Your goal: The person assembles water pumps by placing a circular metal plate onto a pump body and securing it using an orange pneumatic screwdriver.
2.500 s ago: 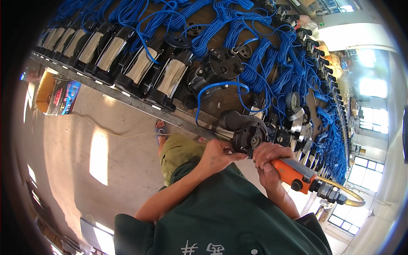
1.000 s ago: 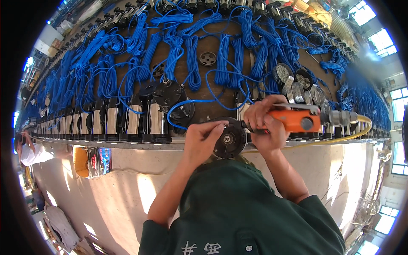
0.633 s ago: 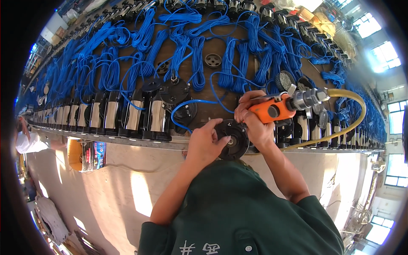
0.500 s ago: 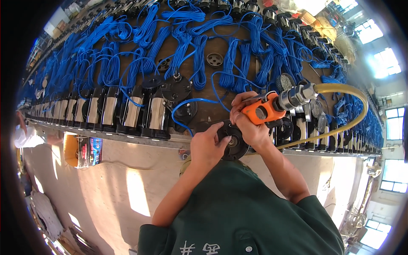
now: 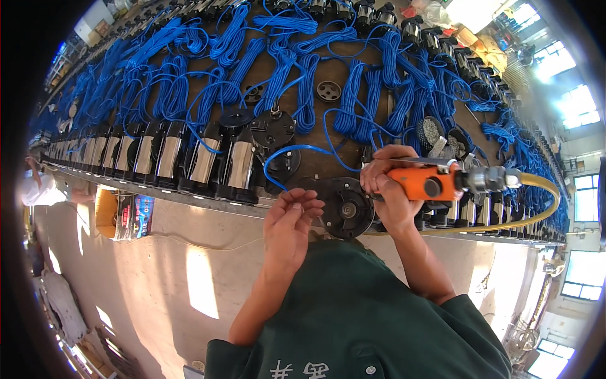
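Observation:
My right hand (image 5: 392, 194) is wrapped round an orange air-powered tool (image 5: 421, 182), held roughly level, with a metal coupling and a yellow hose (image 5: 546, 183) at its right end. Just left of that hand is the round black end (image 5: 348, 210) of a motor or pump, facing up at the table's near edge, with a small shaft hub in its middle. On its other side my left hand (image 5: 291, 221) is raised, open and empty, its fingers loosely bent. A blue cable (image 5: 293, 148) arches down behind those fingers. The tool's working tip is hidden by my right hand.
Rows of black-and-silver cylindrical units (image 5: 169, 158) line the near edge both sides. Bundled blue cables (image 5: 278, 72) cover the table. Two bowls of small metal parts (image 5: 431, 131) stand at right. A cardboard box (image 5: 106, 211) sits on the floor at left; another person (image 5: 41, 189) is far left.
My left hand has come off the round black end and moved left, opening. My right hand has shifted right with the air tool, which has turned from slanting to nearly level.

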The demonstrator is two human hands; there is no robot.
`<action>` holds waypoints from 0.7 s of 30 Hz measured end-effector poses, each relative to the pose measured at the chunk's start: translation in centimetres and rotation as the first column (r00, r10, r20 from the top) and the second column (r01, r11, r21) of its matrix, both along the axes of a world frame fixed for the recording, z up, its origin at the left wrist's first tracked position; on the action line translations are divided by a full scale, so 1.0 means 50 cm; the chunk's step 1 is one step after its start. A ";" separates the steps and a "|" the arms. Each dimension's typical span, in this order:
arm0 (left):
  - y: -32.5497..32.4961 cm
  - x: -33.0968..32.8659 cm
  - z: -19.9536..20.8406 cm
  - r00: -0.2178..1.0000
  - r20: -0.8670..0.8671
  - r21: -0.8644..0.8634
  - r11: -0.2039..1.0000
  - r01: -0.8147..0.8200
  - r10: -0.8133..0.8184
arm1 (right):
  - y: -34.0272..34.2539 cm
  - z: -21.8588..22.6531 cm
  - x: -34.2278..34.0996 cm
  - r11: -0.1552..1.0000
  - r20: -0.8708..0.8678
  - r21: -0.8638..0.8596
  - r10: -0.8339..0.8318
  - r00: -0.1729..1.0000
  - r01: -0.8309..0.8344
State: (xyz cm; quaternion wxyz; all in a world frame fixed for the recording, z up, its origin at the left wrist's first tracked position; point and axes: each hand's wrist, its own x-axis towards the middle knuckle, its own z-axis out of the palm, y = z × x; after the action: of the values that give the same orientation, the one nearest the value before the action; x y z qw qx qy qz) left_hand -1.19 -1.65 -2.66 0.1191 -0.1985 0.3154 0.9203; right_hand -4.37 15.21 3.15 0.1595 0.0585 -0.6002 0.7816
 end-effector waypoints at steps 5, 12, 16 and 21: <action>0.002 0.016 0.023 0.978 -0.008 0.048 0.977 0.208 -0.208 | -0.009 0.032 0.036 0.982 -0.099 -0.183 0.022 0.995 -0.040; 0.014 0.018 0.045 0.929 0.066 -0.078 0.926 0.369 -0.365 | -0.012 0.045 0.074 0.947 -0.177 -0.312 0.018 0.984 -0.073; 0.037 0.024 0.057 0.914 0.085 -0.074 0.912 0.403 -0.397 | -0.019 0.046 0.084 0.948 -0.157 -0.308 0.028 0.987 -0.076; 0.044 0.029 0.071 0.890 0.060 -0.077 0.887 0.456 -0.452 | -0.014 0.039 0.095 0.949 -0.165 -0.308 0.015 0.986 -0.066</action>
State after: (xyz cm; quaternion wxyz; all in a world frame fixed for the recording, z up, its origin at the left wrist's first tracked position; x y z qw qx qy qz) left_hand 0.26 0.54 0.91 0.3285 -0.1430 0.3912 0.8477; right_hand 0.39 14.54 5.09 0.1984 0.1078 -0.4525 0.8627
